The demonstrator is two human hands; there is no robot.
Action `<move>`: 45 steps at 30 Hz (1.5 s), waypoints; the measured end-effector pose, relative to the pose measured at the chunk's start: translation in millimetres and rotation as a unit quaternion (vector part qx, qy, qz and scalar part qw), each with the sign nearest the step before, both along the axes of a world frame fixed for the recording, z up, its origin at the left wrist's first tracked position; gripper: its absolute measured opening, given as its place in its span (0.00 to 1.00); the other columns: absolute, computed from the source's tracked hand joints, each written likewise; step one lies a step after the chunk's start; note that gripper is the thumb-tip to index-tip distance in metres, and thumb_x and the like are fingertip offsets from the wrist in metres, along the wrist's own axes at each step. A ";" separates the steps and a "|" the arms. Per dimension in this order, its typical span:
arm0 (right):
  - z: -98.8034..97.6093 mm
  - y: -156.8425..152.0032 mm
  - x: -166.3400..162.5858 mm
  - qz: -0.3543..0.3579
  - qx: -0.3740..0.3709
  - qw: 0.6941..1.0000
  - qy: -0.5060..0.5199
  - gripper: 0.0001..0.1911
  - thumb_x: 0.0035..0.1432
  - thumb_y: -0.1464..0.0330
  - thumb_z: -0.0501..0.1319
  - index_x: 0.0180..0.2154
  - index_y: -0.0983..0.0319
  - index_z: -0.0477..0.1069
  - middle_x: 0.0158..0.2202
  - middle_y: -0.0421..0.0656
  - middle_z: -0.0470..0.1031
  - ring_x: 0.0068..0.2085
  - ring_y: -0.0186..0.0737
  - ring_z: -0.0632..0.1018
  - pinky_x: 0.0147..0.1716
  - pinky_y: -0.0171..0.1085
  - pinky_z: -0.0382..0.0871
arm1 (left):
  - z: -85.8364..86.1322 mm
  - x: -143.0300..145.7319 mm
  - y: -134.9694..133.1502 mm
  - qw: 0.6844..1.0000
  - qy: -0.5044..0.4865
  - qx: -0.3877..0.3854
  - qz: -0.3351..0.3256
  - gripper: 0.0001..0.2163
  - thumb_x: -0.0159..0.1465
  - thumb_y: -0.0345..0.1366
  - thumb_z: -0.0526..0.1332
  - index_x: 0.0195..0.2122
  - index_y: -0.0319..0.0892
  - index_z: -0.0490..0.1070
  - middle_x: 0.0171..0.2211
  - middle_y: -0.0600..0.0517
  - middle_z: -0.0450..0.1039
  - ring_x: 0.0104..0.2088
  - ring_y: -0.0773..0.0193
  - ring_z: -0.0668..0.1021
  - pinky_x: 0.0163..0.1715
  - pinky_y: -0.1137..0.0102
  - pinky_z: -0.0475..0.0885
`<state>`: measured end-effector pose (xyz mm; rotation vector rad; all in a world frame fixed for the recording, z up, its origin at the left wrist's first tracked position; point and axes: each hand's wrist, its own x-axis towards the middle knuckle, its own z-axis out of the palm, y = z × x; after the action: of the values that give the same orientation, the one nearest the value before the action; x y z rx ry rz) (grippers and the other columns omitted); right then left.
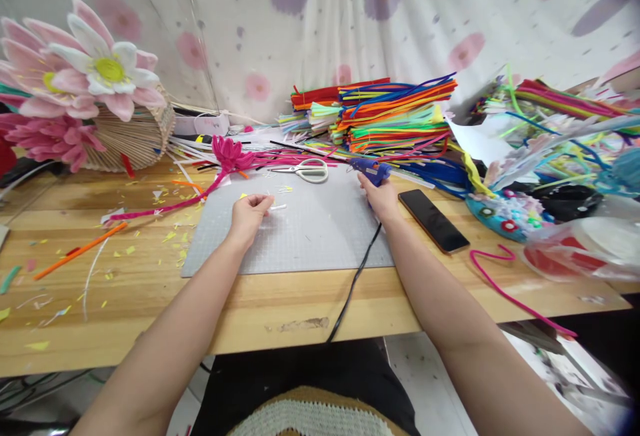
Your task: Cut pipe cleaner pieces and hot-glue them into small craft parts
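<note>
My right hand (pixel 383 197) is wrapped round a blue hot glue gun (pixel 373 169) at the right edge of a grey cutting mat (pixel 310 243). The gun's black cord (pixel 354 286) runs down over the table's front edge. Over the left part of the mat, my left hand (pixel 249 215) pinches a small thin white piece (pixel 278 207); its exact kind is too small to tell. White-handled scissors (pixel 313 171) lie at the mat's back edge. Left of them, a magenta pipe-cleaner flower (pixel 231 155) rests with its long stem (pixel 165 211) pointing left.
Bundles of coloured pipe cleaners (pixel 395 116) are piled at the back. A black phone (pixel 434 221) lies right of the mat, near a bent pink pipe cleaner (pixel 500 283). Large fuzzy flowers (pixel 107 69) stand at the left. Yellow scraps and an orange stick (pixel 80 251) litter the left side.
</note>
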<state>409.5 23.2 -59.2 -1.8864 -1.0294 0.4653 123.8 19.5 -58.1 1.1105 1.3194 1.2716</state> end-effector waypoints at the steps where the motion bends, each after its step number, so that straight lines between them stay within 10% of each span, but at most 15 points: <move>1: -1.6 1.3 1.8 0.000 -0.014 1.000 -0.021 0.29 0.42 0.46 0.58 0.34 0.65 0.71 0.25 0.46 0.71 0.29 0.42 0.72 0.29 0.38 0.64 | -0.4 -0.2 0.1 1.000 0.001 0.000 -0.001 0.12 0.42 0.43 0.66 0.20 0.39 0.70 0.18 0.56 0.66 0.19 0.72 0.65 0.23 0.73 0.60; 10: 21.8 -15.8 6.3 0.093 -0.120 0.966 -0.209 0.29 0.41 0.49 0.61 0.39 0.64 0.68 0.36 0.49 0.73 0.36 0.44 0.73 0.33 0.38 0.63 | 3.5 -1.5 -3.2 1.000 -0.003 0.021 0.020 0.08 0.44 0.38 0.64 0.18 0.40 0.67 0.17 0.58 0.63 0.20 0.73 0.65 0.25 0.74 0.59; 16: 67.5 -48.4 -2.9 0.157 -0.240 0.904 -0.316 0.22 0.42 0.48 0.61 0.22 0.61 0.66 0.22 0.44 0.69 0.28 0.41 0.70 0.26 0.36 0.55 | 6.9 -0.1 -4.5 1.000 -0.018 0.017 0.018 0.08 0.44 0.37 0.63 0.16 0.41 0.65 0.16 0.58 0.61 0.20 0.72 0.64 0.25 0.74 0.59; 22: 55.4 -39.3 -94.2 0.373 -0.031 0.896 -0.239 0.13 0.50 0.57 0.60 0.29 0.60 0.68 0.30 0.43 0.73 0.30 0.36 0.70 0.28 0.35 0.55 | 9.1 2.2 -7.4 1.000 -0.006 0.014 0.010 0.08 0.44 0.37 0.63 0.15 0.41 0.66 0.15 0.57 0.62 0.21 0.71 0.65 0.25 0.73 0.59; 32: 41.0 -18.8 -155.4 0.375 0.017 0.872 -0.312 0.09 0.56 0.64 0.55 0.31 0.61 0.70 0.33 0.45 0.74 0.37 0.39 0.72 0.32 0.35 0.58 | 10.2 0.5 -8.7 1.000 0.009 0.015 0.001 0.09 0.44 0.39 0.64 0.16 0.41 0.68 0.16 0.57 0.64 0.20 0.71 0.65 0.23 0.73 0.59; 38: 24.7 -8.0 -140.8 0.395 -0.054 0.917 -0.035 0.08 0.49 0.64 0.61 0.27 0.63 0.71 0.27 0.41 0.74 0.27 0.31 0.71 0.27 0.32 0.60 | 8.5 -1.9 -4.3 0.998 -0.007 0.016 0.061 0.14 0.47 0.45 0.64 0.24 0.39 0.68 0.21 0.56 0.66 0.19 0.73 0.65 0.21 0.74 0.59; 45: 19.8 -6.3 -136.9 0.406 -0.090 0.878 0.237 0.06 0.48 0.69 0.62 0.23 0.66 0.70 0.23 0.40 0.73 0.21 0.25 0.68 0.23 0.27 0.61 | 9.9 -5.3 -2.2 0.988 -0.010 0.114 0.105 0.11 0.53 0.42 0.60 0.23 0.40 0.63 0.19 0.58 0.63 0.18 0.74 0.64 0.19 0.77 0.62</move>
<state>272.6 17.0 -39.4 -1.2880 -1.4283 1.4706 118.6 17.3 -48.2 1.1342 1.3271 1.6176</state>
